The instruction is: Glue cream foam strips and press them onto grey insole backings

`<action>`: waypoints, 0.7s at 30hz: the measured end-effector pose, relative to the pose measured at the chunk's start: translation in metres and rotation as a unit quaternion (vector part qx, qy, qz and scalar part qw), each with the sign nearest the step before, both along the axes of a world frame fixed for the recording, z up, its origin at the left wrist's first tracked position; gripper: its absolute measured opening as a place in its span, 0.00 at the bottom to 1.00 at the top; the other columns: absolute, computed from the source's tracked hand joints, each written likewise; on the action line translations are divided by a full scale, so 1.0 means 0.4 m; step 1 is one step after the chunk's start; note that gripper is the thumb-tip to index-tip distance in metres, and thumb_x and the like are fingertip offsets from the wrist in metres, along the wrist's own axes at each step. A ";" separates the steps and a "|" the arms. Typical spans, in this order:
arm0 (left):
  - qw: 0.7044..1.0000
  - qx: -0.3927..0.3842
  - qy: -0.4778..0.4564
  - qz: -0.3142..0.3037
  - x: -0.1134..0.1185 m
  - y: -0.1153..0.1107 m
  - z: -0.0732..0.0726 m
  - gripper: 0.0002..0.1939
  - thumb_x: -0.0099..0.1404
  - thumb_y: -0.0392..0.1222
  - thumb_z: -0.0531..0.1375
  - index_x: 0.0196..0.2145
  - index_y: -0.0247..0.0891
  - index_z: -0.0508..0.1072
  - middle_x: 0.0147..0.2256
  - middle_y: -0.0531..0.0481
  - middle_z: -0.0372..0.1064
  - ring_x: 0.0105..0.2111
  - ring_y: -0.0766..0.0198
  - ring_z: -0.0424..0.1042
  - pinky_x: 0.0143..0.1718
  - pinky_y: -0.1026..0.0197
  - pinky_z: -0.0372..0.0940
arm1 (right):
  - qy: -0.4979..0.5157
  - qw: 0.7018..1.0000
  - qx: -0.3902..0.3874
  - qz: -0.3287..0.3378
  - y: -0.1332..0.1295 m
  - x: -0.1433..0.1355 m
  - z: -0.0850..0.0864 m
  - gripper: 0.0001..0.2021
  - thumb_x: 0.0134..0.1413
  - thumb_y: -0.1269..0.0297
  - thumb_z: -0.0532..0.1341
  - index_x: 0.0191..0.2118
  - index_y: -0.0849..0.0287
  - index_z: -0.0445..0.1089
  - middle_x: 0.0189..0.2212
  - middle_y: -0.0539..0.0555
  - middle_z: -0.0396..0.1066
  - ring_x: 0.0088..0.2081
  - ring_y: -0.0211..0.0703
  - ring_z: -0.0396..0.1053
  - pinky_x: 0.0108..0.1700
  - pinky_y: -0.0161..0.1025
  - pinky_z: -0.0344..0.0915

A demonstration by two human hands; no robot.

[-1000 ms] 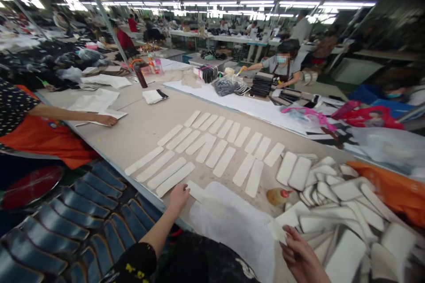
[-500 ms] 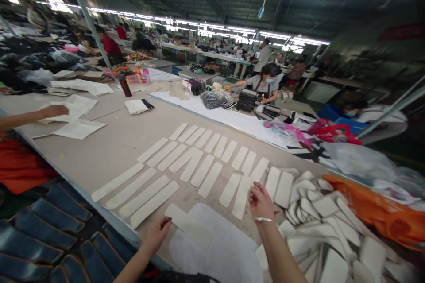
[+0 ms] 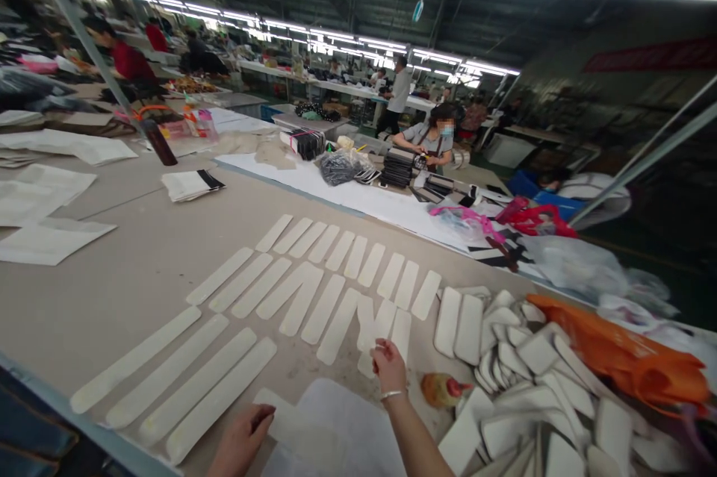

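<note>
Right hand (image 3: 389, 370) outstretched over white strips (image 3: 323, 310), left hand (image 3: 242, 438) at nearer strip (image 3: 292, 419), both with fingers curled, grip unclear.

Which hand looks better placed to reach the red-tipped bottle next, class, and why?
Probably the right hand: it is close to the bottle, while the left hand is farther off, at the end of a pale strip on the table.

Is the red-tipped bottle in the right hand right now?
No, the bottle is on the table, apart from the right hand.
</note>
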State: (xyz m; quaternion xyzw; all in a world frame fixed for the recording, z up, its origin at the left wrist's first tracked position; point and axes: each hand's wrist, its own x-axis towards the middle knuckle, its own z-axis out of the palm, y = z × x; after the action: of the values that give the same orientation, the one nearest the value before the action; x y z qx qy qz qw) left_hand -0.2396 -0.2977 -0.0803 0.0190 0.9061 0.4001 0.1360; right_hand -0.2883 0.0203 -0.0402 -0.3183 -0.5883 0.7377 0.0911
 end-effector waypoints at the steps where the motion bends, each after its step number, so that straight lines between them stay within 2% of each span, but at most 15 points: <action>1: 1.000 0.004 0.000 -0.008 -0.007 0.012 0.003 0.17 0.57 0.52 0.52 0.33 0.41 0.76 0.36 0.49 0.74 0.39 0.56 0.72 0.43 0.59 0.66 | -0.006 1.000 0.004 -0.002 -0.001 0.002 -0.004 0.15 0.29 0.63 0.63 0.30 0.59 0.65 0.15 0.42 0.62 0.15 0.31 0.55 0.16 0.30 0.52; 6: 0.999 0.019 -0.017 -0.040 -0.030 0.068 0.014 0.16 0.58 0.50 0.52 0.33 0.40 0.75 0.35 0.48 0.74 0.37 0.56 0.72 0.40 0.60 0.66 | -0.028 0.999 0.013 -0.015 0.001 0.017 -0.014 0.16 0.32 0.61 0.63 0.32 0.58 0.65 0.17 0.43 0.64 0.16 0.32 0.57 0.17 0.31 0.54; 10: 0.997 0.018 -0.028 -0.069 -0.033 0.094 0.012 0.15 0.59 0.48 0.51 0.33 0.40 0.75 0.34 0.49 0.73 0.37 0.59 0.72 0.40 0.62 0.65 | -0.046 0.999 0.010 -0.020 -0.007 0.042 -0.031 0.16 0.33 0.60 0.62 0.33 0.58 0.64 0.15 0.42 0.61 0.15 0.31 0.55 0.17 0.31 0.52; 15: 0.996 0.009 -0.043 -0.083 -0.029 0.106 0.009 0.15 0.60 0.46 0.50 0.34 0.39 0.74 0.34 0.48 0.73 0.37 0.60 0.71 0.40 0.62 0.64 | -0.067 0.998 0.005 -0.008 -0.028 0.057 -0.054 0.15 0.33 0.61 0.60 0.33 0.59 0.64 0.13 0.41 0.60 0.15 0.32 0.55 0.17 0.31 0.52; 21: 0.995 0.015 -0.052 -0.078 -0.024 0.102 0.012 0.16 0.59 0.47 0.50 0.33 0.38 0.74 0.33 0.48 0.73 0.37 0.58 0.71 0.40 0.61 0.64 | -0.093 0.995 0.031 -0.003 -0.029 0.016 -0.048 0.15 0.32 0.63 0.60 0.33 0.59 0.64 0.17 0.43 0.64 0.16 0.33 0.59 0.17 0.31 0.54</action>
State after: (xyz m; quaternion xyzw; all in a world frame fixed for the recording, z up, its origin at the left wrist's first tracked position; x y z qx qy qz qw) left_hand -0.2492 -0.2570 -0.0755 0.0711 0.8875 0.4021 0.2134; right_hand -0.2820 0.0086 -0.0593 -0.3844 -0.6157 0.6861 0.0484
